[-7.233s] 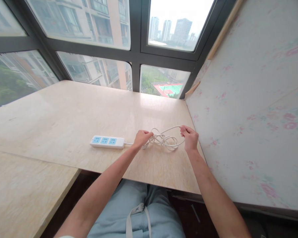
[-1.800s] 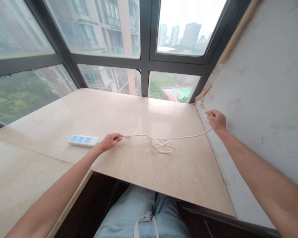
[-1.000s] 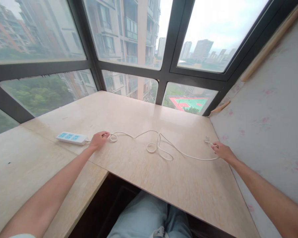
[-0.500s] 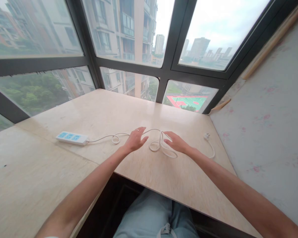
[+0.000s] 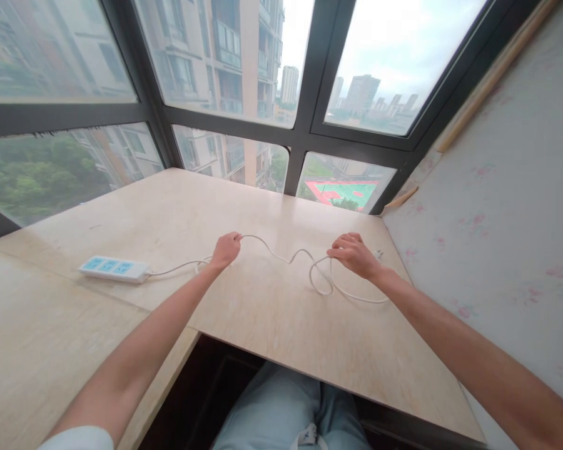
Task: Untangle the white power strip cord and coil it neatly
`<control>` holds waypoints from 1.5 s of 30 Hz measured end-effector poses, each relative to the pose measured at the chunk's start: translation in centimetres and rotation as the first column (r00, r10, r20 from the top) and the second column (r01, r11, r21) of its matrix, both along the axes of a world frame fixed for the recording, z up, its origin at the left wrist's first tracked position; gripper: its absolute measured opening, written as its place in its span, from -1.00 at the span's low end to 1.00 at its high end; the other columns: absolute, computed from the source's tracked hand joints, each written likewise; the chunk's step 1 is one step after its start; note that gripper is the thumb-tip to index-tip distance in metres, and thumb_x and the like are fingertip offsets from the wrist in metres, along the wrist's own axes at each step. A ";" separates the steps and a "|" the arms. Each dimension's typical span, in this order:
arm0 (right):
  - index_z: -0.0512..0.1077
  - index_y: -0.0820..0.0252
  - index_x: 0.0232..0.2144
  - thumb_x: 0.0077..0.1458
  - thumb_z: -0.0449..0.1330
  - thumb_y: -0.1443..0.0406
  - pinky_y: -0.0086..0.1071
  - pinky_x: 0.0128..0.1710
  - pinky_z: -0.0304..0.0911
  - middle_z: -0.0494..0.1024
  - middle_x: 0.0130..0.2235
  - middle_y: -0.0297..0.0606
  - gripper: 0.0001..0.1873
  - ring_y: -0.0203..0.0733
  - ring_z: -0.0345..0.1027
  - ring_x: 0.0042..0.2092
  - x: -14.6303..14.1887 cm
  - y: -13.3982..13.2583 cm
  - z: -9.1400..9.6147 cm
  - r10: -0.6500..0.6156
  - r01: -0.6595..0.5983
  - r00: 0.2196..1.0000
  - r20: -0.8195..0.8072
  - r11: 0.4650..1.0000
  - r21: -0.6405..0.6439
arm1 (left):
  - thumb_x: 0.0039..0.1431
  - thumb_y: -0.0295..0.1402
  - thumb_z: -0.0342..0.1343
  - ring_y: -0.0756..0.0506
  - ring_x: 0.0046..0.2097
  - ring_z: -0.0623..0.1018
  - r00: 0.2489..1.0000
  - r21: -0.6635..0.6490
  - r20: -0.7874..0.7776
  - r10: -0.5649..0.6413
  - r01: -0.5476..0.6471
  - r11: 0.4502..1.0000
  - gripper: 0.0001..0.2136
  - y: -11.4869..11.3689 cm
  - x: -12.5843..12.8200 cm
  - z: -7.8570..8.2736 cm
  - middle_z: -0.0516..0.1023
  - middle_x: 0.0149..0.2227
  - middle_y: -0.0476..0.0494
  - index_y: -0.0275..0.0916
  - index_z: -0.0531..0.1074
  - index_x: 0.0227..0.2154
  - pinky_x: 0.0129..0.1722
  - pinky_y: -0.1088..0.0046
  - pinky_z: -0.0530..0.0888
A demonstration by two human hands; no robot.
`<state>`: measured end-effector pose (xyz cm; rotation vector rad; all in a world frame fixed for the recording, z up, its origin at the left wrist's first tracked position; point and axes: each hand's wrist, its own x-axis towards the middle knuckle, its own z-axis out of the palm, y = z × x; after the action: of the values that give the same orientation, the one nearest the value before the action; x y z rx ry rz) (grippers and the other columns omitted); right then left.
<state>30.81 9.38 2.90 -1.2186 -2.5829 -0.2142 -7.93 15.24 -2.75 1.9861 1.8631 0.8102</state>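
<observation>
- Trousers (image 5: pixel 267 415): light blue, bottom centre of the frame, cut off by the lower edge. The drawstring (image 5: pixel 307 434) carries a small dark mark, too small to read.
- Sleeve (image 5: pixel 79 439): pale, lower left, mostly outside the frame.
- Countertop (image 5: pixel 263 312): beige, spans the frame from the left edge to lower right. The recess beneath it is too dark to make out.
- Left hand (image 5: pixel 228 250): centre of the frame. Thumb and forefinger are closed, gripping the white cord (image 5: pixel 321 294); the remaining fingers are curled and partly hidden.
- Right hand (image 5: pixel 356 256): right of centre. Thumb and fingertips are closed on the cord at a loop; the hand hides part of the run behind it.
- Power strip (image 5: pixel 115 269): left of the frame, flat on the countertop, cord leaving its right end. It has three blue socket panels; the slots are blurred.
- Plug (image 5: pixel 379 255): just beyond the right hand, mostly hidden by it; its pins are unclear.
- Wall (image 5: pixel 497 219): right side, faded floral paper, cut off by the frame edge.
- Window frame (image 5: pixel 304 100): dark, across the top, cut off above.
- Sports court (image 5: pixel 342 192): red and green, seen through the lower right pane; its markings are indistinct.
</observation>
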 end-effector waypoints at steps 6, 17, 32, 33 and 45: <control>0.56 0.05 -0.41 0.14 0.19 0.19 -0.28 -0.10 0.07 0.59 -0.35 -0.24 -0.83 -0.13 0.36 -0.21 10.3 -2.6 -0.5 -0.306 0.304 0.950 -0.057 0.952 -0.039 | 0.13 -0.29 -0.08 -0.19 -0.29 0.53 0.974 -0.048 0.004 0.226 -0.225 0.973 -0.74 -0.1 -7.4 0.2 0.57 -0.46 -0.17 -0.22 0.51 -0.47 -0.31 0.39 0.35; 0.58 0.06 -0.37 0.10 0.12 0.24 -0.27 -0.18 0.21 0.63 -0.22 -0.25 -0.78 -0.05 0.45 -0.11 16.4 -6.9 -7.1 -0.533 0.554 0.832 0.156 0.812 -0.183 | 0.05 0.04 0.04 -0.06 -0.48 0.49 0.923 -0.294 0.328 0.203 -0.104 0.950 -0.54 -2.1 -10.9 0.3 0.64 -0.30 -0.25 -0.31 0.45 -0.26 -0.52 0.47 0.32; 0.48 0.21 -0.07 -0.03 0.00 0.49 -0.14 0.05 0.25 0.55 -0.03 -0.08 -0.53 0.00 0.39 0.02 1.1 -4.6 -4.6 -0.171 0.166 0.981 -0.093 0.984 -0.062 | -0.07 -0.02 0.20 -0.30 0.05 0.47 0.947 -0.179 -0.199 -0.251 0.217 0.960 -0.43 -9.2 -14.0 -1.0 0.52 -0.01 -0.33 -0.23 0.46 -0.01 0.09 0.22 0.32; 0.47 0.23 -0.05 0.00 0.01 0.48 -0.13 0.05 0.25 0.53 -0.02 -0.06 -0.54 0.00 0.37 0.04 -1.4 -4.6 -4.4 -0.125 0.118 0.986 -0.115 0.991 -0.059 | -0.05 -0.05 0.20 -0.29 0.01 0.48 0.947 -0.149 -0.196 -0.253 0.226 0.963 -0.44 -9.5 -13.7 -1.2 0.52 -0.06 -0.34 -0.26 0.45 -0.01 0.06 0.21 0.34; 0.24 0.33 0.18 0.15 -0.03 0.45 -0.06 0.09 0.16 0.31 0.20 0.10 -0.47 0.09 0.20 0.19 -8.7 0.8 -8.1 -0.239 0.257 0.964 0.117 0.951 -0.173 | -0.10 0.04 0.29 -0.09 -0.27 0.40 0.950 0.029 -0.032 -0.310 0.311 0.950 -0.49 -16.1 -11.4 -0.7 0.39 -0.28 -0.10 -0.23 0.43 -0.20 -0.21 0.35 0.40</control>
<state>22.13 10.21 -5.15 -1.6415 -2.5704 -0.0815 -19.30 -0.88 -3.42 2.2447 1.5002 0.7286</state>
